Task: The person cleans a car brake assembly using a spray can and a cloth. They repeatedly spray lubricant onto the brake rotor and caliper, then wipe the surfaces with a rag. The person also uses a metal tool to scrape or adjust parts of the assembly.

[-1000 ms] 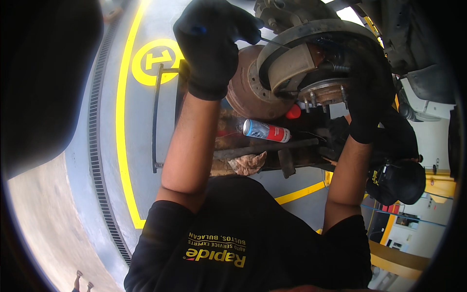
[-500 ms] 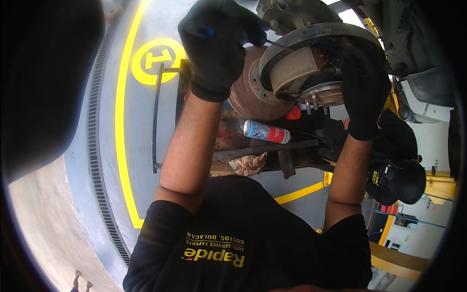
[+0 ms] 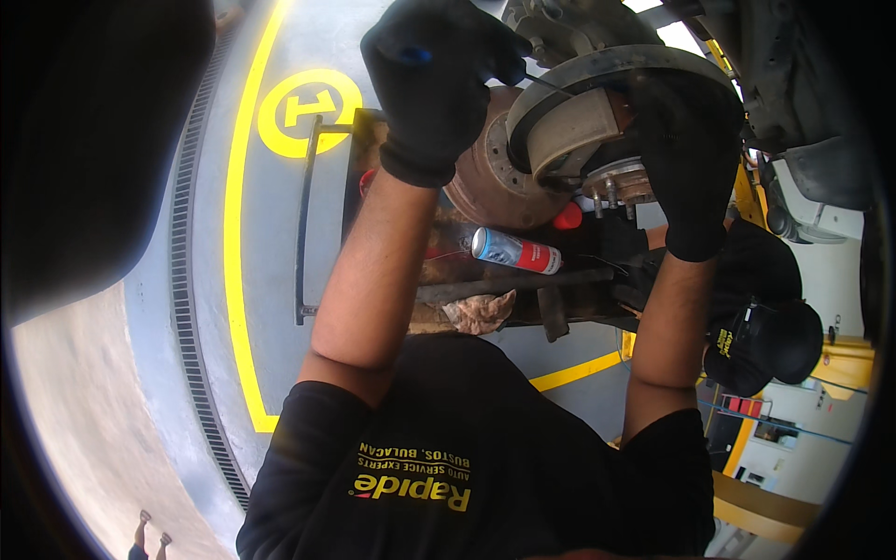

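Note:
Both my hands wear black gloves and reach up to a car's wheel hub. My left hand (image 3: pixel 439 79) is closed around a thin tool with a blue handle whose metal tip points at the curved brake shoe (image 3: pixel 574 131). My right hand (image 3: pixel 686 159) grips the right side of the brake shoe assembly, next to the hub with its studs (image 3: pixel 621 182). A rusty brake drum (image 3: pixel 495 177) sits just behind and below the left hand.
A spray can (image 3: pixel 516 250) with a red cap lies on a low cart (image 3: pixel 373 224) with a rag (image 3: pixel 481 313) beside it. A painted yellow line and circle (image 3: pixel 308 110) mark the grey floor. Another person in a black cap (image 3: pixel 761 341) crouches at lower right.
My left hand has shifted slightly to the right with the tool tip closer to the brake shoe. My right hand stays on the assembly.

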Tool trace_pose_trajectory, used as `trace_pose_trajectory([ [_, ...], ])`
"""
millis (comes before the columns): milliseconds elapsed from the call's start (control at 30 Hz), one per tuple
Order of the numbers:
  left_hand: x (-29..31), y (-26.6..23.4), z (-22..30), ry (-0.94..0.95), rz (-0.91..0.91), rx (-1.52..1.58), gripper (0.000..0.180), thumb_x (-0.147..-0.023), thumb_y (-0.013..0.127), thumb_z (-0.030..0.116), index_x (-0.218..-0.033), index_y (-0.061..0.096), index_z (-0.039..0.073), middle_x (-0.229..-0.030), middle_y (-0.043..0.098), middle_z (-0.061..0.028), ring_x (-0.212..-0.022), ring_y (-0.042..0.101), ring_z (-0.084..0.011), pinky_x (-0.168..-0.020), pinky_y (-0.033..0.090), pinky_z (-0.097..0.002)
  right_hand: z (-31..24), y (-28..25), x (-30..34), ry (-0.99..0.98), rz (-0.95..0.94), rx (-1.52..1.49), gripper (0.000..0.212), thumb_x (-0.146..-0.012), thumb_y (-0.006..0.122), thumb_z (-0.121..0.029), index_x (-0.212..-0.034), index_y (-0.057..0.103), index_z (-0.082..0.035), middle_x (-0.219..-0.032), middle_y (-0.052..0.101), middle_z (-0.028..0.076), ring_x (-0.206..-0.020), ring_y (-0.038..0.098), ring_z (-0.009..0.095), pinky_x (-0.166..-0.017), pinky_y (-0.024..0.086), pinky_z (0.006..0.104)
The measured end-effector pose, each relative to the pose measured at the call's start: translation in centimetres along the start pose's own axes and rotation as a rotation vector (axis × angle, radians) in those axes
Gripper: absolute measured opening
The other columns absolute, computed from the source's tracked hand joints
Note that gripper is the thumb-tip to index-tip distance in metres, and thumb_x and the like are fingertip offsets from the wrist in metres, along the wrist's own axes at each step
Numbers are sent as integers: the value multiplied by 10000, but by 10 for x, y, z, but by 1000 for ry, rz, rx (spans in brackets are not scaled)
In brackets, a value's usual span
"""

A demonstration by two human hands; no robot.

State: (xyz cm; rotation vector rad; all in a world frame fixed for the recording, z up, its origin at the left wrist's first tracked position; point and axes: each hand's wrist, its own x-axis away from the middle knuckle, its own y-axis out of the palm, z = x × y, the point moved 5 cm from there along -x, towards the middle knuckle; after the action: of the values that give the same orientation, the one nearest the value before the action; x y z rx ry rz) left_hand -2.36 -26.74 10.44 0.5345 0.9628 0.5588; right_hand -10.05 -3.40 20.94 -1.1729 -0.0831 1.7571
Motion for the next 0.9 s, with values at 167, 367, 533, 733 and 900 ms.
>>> trace_pose_trajectory([
  [167, 2, -2, -2, -9, 17, 46, 119, -961, 619, 82, -933, 566, -22, -772, 721, -200, -681, 752, -289, -637, 647, -387, -6, 0, 0, 19, 42, 41, 158, -909, 838, -260, -1064, 834, -232, -1021, 791, 1, -968, 738, 282, -883, 576, 447],
  [367, -2, 6, 21, 344, -209, -373, 311, -1132, 567, 297, -1073, 663, 8, -930, 808, -179, -811, 817, -263, -715, 671, -373, -10, -15, -3, 75, 80, 3, 147, -932, 809, -225, -1072, 823, -182, -1019, 789, 39, -992, 741, 299, -919, 569, 470],
  [533, 37, 14, 33, 186, -44, -281, 73, -991, 701, 3, -1029, 642, -13, -987, 797, -242, -858, 814, -310, -738, 687, -423, -12, -59, 21, 198, 79, 93, 236, -937, 797, -138, -1173, 793, -119, -1132, 782, 89, -1039, 754, 282, -886, 591, 428],
  [733, 98, 11, 83, 210, -56, -257, 365, -898, 740, -142, -1148, 538, 29, -1101, 738, -165, -993, 781, -264, -860, 638, -365, 14, -73, 102, 868, 244, -675, 364, -978, 737, 8, -1340, 711, 3, -1357, 736, 164, -1084, 765, 216, -924, 617, 320],
  [900, 172, -55, 93, -182, 9, -712, 239, -942, 707, -122, -1049, 564, 37, -1067, 689, -126, -926, 749, -226, -833, 636, -358, -53, -27, 211, 1111, 261, -1642, 389, -993, 746, -34, -1361, 667, 62, -1341, 726, 201, -1118, 747, 207, -988, 610, 307],
])
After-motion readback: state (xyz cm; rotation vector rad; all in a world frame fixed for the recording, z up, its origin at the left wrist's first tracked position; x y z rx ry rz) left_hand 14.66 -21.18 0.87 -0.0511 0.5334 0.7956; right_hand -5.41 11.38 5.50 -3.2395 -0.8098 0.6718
